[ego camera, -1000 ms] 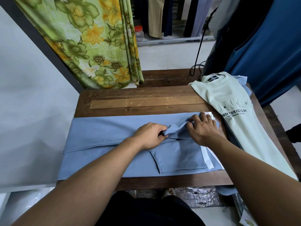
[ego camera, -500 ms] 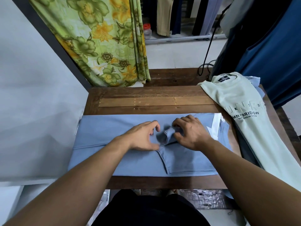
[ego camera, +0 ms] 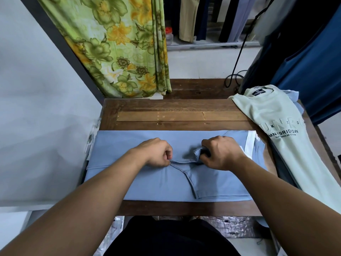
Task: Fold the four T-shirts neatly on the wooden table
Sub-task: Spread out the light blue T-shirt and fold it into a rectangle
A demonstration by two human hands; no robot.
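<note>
Left of your table (ego camera: 166, 106) stands a white wall (ego camera: 36, 108); beyond it, a floral curtain (ego camera: 120, 52), pale floor (ego camera: 203, 65) and hanging clothes (ego camera: 188, 15).

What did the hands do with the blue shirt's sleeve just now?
The left hand let go, then pinched the sleeve edge again farther left. The right hand slid in from the right end and bunched the sleeve. The blue T-shirt and pale green T-shirt stayed put.

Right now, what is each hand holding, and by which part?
Both hold the light blue T-shirt: the left hand pinches a folded edge near its middle; the right hand grips bunched fabric beside it.
</note>
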